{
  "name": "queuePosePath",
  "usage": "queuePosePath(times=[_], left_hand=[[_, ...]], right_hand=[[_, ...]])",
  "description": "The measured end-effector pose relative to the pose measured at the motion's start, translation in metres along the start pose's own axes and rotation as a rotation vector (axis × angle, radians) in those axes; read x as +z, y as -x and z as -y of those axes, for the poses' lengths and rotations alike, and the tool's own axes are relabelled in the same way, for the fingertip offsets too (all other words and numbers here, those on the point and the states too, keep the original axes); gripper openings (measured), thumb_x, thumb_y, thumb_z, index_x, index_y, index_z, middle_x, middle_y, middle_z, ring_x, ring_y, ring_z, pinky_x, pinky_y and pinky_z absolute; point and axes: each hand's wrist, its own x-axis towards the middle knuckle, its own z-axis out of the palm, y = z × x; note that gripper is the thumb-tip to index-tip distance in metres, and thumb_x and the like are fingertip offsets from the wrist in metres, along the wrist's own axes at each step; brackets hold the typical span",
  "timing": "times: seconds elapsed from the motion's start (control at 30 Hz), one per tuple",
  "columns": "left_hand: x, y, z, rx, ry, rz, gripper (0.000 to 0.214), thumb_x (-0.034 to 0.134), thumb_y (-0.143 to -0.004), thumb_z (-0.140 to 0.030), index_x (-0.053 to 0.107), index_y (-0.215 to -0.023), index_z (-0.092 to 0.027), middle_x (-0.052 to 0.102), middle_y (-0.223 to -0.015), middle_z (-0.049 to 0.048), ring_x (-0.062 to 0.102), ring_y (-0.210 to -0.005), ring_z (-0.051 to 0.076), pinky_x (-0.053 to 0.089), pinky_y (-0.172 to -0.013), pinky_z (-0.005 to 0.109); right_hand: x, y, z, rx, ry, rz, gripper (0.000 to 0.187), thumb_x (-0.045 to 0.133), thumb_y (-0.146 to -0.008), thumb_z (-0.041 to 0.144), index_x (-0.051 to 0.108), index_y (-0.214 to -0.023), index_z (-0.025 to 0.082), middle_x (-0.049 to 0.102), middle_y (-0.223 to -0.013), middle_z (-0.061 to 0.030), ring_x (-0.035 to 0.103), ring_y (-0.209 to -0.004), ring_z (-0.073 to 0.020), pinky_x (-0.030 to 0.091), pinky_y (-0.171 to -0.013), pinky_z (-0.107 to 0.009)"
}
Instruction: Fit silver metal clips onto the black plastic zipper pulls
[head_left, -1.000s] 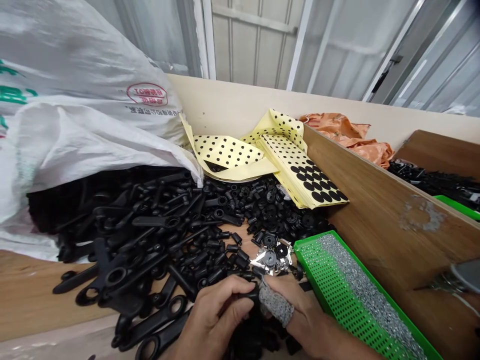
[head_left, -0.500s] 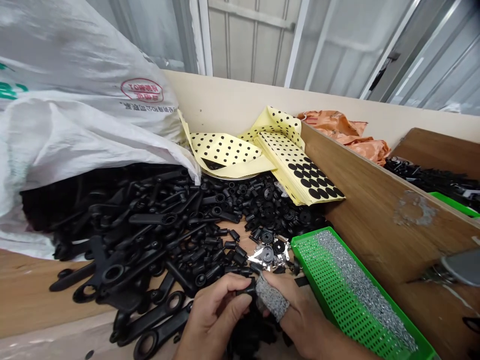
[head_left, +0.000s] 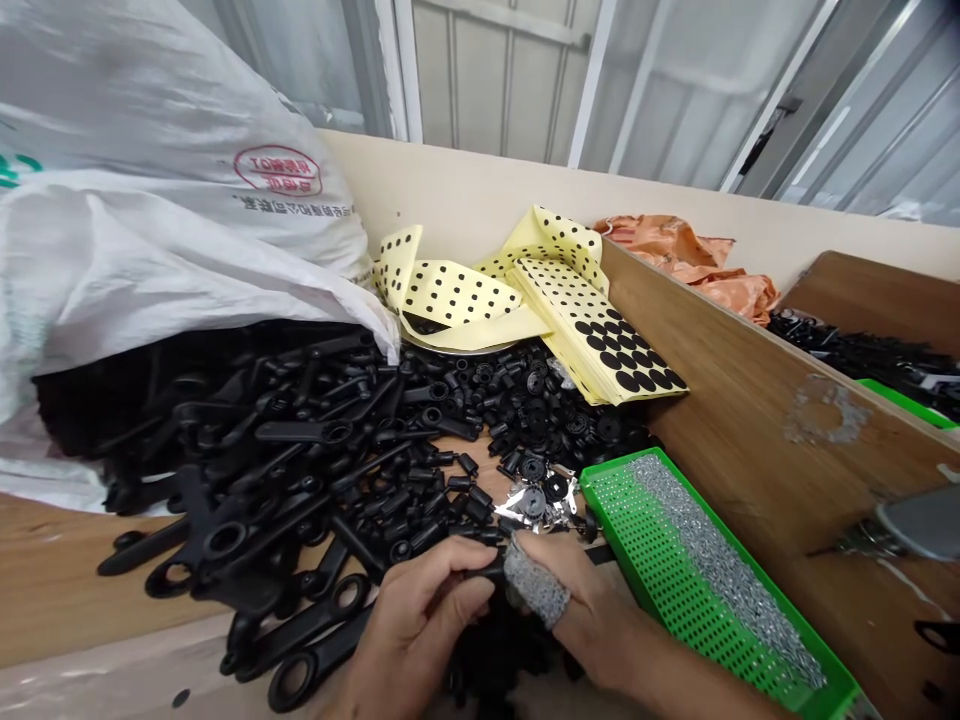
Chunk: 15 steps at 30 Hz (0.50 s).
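A small black plastic part point(head_left: 491, 568) sits between my two hands at the bottom middle. My left hand point(head_left: 427, 625) pinches it between thumb and fingers. Grey wrapping covers a digit of my right hand point(head_left: 581, 605), which closes on the part's other end; its remaining fingers are mostly hidden. Beneath the hands lies a dark heap of black pieces point(head_left: 487, 655). Just beyond them are small black cylinders point(head_left: 405, 500) and a cluster of silver metal pieces with round black discs point(head_left: 534, 500).
Long black handles with ring ends point(head_left: 292, 680) spill from a white sack point(head_left: 187, 240) at left. A green basket point(head_left: 637, 575) of small metal bits stands at right, beside a wooden divider point(head_left: 720, 400). Yellow sticker sheets point(head_left: 555, 320) lie behind; a power-tool-like object point(head_left: 915, 525) is far right.
My hands have shifted slightly left, and less of the black part shows between them. The whole view has moved a little, and the sheet beside the sack shows more of its dotted face.
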Motion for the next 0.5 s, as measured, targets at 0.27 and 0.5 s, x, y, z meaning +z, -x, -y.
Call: queuePosePath(times=[0.27,0.5], left_hand=[[0.011,0.008,0.006,-0.397,0.399,-0.113,0.020,0.062,-0.075,-0.034,0.065,-0.083,-0.017,0.060,-0.051,-0.0030,0.054,-0.049,0.010,0.045,-0.049,0.018],[0.005,0.009,0.007,0.180,-0.113,-0.088,0.018,0.052,-0.081,-0.012,0.060,-0.094,-0.023,0.066,-0.090,0.0022,0.063,-0.078,0.014,0.051,-0.069,0.020]], right_hand=[[0.000,-0.011,-0.002,-0.314,0.266,0.028,0.010,0.036,-0.075,0.017,0.033,-0.066,0.021,0.046,-0.065,-0.0005,0.042,-0.059,-0.0142,0.034,-0.056,-0.027],[0.013,0.007,-0.013,0.075,0.019,-0.043,0.018,0.044,-0.083,0.023,0.051,-0.099,0.023,0.055,-0.097,-0.0042,0.051,-0.091,-0.0176,0.041,-0.078,-0.028]])
